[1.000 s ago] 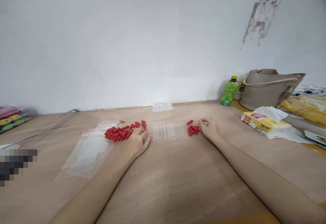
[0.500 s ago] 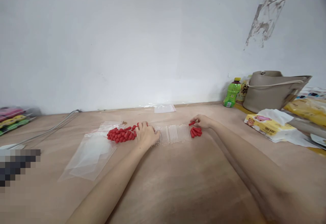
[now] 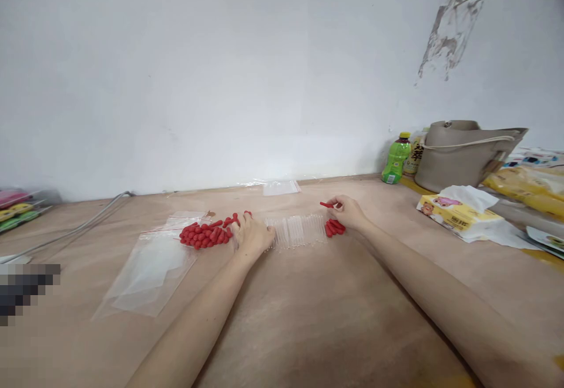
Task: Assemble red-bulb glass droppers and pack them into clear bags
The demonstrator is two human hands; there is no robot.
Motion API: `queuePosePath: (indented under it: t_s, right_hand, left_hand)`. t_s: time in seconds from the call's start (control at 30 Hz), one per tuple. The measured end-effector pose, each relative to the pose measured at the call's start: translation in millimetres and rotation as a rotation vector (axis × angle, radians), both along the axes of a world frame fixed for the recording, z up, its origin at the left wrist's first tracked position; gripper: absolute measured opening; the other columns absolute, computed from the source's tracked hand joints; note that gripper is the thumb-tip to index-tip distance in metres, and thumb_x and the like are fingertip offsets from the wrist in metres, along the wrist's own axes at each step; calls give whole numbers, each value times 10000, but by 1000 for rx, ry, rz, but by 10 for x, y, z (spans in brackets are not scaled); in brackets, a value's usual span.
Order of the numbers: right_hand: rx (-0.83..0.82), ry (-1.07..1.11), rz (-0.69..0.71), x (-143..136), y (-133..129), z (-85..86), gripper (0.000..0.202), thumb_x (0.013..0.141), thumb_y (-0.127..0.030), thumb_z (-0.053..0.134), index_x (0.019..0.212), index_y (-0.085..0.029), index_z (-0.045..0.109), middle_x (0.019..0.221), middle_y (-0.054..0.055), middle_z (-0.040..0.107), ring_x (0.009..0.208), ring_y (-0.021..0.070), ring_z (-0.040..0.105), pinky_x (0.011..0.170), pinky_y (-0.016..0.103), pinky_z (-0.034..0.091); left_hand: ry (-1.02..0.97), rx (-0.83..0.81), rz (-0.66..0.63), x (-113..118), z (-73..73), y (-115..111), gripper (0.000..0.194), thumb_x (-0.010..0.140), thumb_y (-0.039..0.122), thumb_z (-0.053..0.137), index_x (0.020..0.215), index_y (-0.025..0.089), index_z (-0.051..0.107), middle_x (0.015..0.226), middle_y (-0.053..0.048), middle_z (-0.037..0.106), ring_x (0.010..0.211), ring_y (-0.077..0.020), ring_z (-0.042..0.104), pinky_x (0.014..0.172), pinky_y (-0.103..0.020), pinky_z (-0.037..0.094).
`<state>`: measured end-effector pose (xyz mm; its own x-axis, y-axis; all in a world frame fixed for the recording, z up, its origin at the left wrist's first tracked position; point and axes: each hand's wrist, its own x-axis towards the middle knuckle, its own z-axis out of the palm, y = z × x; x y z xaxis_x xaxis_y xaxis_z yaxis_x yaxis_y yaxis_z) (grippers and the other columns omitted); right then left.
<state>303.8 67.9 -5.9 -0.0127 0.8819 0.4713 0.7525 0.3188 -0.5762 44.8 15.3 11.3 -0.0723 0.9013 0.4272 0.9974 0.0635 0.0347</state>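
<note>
A row of thin clear sticks [image 3: 299,231] with tiny pale tips lies side by side in the middle of the table. Over the left end of this row rests my left hand [image 3: 252,236], its fingers spread and covering part of the sticks. By its fingertips are a few red pieces and a heap of small red club-shaped pieces [image 3: 202,236]. My right hand [image 3: 348,211] pinches one red club-shaped piece [image 3: 326,204], raised above the right end of the row. Directly below that hand sits a smaller red pile [image 3: 335,228].
Clear zip bags [image 3: 145,270] lie left of the heap, and another bag [image 3: 281,187] lies by the wall. To the right stand a green bottle [image 3: 396,159], a grey-beige bag [image 3: 462,156] and a yellow tissue pack [image 3: 458,214]. A grey cable [image 3: 92,223] crosses the left side.
My right hand has lifted the red piece up and away from the small pile, tilting it nearly level. My left hand stays over the row; the whole view has shifted slightly.
</note>
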Motion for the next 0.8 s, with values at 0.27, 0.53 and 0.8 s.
queuePosePath:
  t_s: [0.27, 0.53, 0.8]
  right_hand:
    - [321, 239, 98, -405, -592, 119, 261, 741, -241, 486, 982, -165, 549, 779, 36, 576, 602, 123, 492, 567, 256, 420]
    - [166, 203, 498, -833, -1111, -115, 222, 747, -152, 514, 920, -216, 637, 793, 25, 524, 611, 98, 476, 560, 230, 414]
    - [135, 182, 547, -801, -1091, -184, 175, 753, -214, 551, 899, -205, 648, 674, 3, 526, 567, 97, 461, 528, 226, 402]
  left_hand:
    - [-103, 166, -364, -118, 60, -288, 213, 796, 271, 420, 695, 142, 556, 936, -135, 535, 913, -286, 454, 736, -406, 376]
    - [-294, 105, -802, -458, -270, -637, 120, 876, 223, 359, 880, 189, 473, 796, -38, 573, 713, -160, 554, 645, -282, 446]
    - [-235, 151, -899, -427, -302, -642, 248, 880, 193, 373, 1075, 198, 526, 946, -70, 623, 842, -163, 595, 735, -293, 480]
